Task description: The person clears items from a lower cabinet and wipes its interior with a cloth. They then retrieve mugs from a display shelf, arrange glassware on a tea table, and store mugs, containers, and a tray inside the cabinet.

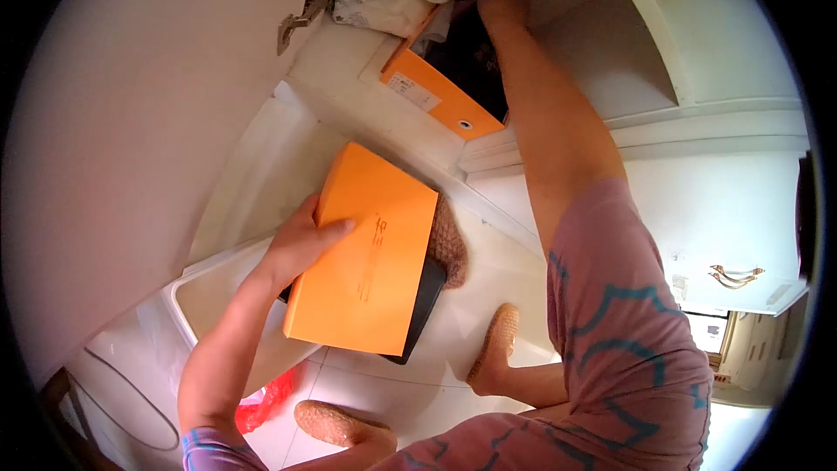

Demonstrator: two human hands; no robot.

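Note:
My left hand [305,244] grips the left edge of an orange box lid [370,253], its thumb lying on top. Dark lettering runs over the lid. Partly covered by it are a flat black object [425,314] and a brown textured item [447,244]. My right arm reaches up into an open cabinet. There my right hand [504,5] is at the far end of an open orange box [449,100] with a white label and dark contents. The fingers of that hand are hidden, so its grip does not show.
White, patterned plastic-wrapped bundles [384,4] lie beside the box in the cabinet. The cabinet door [174,122] stands open at left, with a metal hinge [301,17]. Below are a white bin [187,296], a red plastic bag [275,401] and my slippered feet. A drawer handle [735,276] is at right.

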